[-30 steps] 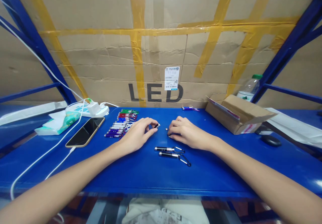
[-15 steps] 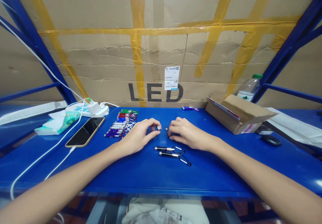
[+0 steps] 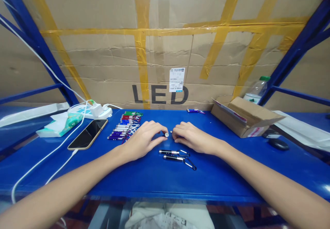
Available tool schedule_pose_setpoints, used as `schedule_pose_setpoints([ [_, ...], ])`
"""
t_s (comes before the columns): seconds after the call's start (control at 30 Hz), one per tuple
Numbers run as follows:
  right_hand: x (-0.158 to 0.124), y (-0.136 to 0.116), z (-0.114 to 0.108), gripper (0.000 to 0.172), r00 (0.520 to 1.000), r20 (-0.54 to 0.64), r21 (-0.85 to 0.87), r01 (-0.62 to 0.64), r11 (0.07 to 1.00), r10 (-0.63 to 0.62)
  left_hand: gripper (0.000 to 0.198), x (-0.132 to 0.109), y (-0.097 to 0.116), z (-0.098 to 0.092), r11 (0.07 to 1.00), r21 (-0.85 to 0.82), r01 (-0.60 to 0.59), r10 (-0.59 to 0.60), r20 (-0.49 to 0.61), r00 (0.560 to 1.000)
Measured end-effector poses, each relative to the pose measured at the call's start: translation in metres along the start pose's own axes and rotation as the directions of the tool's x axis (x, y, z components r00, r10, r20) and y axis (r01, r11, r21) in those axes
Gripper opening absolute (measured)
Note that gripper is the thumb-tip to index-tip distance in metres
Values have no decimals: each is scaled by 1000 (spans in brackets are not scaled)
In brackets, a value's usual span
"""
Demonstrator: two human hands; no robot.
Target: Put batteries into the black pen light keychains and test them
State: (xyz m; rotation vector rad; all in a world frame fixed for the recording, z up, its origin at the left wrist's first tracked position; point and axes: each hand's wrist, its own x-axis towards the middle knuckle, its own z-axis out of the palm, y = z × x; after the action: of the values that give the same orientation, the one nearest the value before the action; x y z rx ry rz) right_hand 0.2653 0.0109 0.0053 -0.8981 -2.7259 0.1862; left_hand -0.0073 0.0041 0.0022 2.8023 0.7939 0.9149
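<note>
Cylinder (image 3: 166, 135), silver end showing, is clamped between left hand (image 3: 144, 138) thumb and fingers, mid-tabletop (image 3: 144, 181). Right hand (image 3: 189, 137) curls, silver bit (image 3: 171, 131) at its fingertips; can't tell if gripping. Black penlights (image 3: 168, 152) lie toward near edge.

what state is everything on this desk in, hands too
left hand: pinching a small round silver-ended piece
right hand: fingers curled; contents hidden
two black penlights: lying flat, clips attached
coloured penlights: lying in a row
phone: face up, screen dark, cable plugged in
tissue pack: open, tissue sticking out
cardboard box: open
bottle: upright, green cap on
</note>
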Motion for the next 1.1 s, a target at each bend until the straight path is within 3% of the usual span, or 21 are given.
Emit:
schedule_pose_setpoints([
  [0.2, 0, -1, 3, 11, 997, -40, 64, -59, 996, 62, 9, 0, 0, -1, 1000, -28, -11, 12, 21, 1000],
  [0.37, -2, 0, 3, 9, 996, -93, 74, 8, 997, -1, 8, 0, 2, -1, 998, -59, 27, -27, 14, 1000],
  [0.47, -2, 1, 3, 7, 993, -115, 57, 40, 998, -33, 10, 2, 3, 0, 981, -152, 118, -117, 19, 993],
  [0.63, -2, 2, 2, 7, 981, -177, -5, 82, 997, -81, 18, 6, 2, 4, 847, -406, 343, -314, 139, 939],
  [1.1, -1, -3, 0, 16, 933, -354, 9, 71, 997, -63, 18, 5, -4, 9, 811, -440, 385, -320, 216, 922],
])
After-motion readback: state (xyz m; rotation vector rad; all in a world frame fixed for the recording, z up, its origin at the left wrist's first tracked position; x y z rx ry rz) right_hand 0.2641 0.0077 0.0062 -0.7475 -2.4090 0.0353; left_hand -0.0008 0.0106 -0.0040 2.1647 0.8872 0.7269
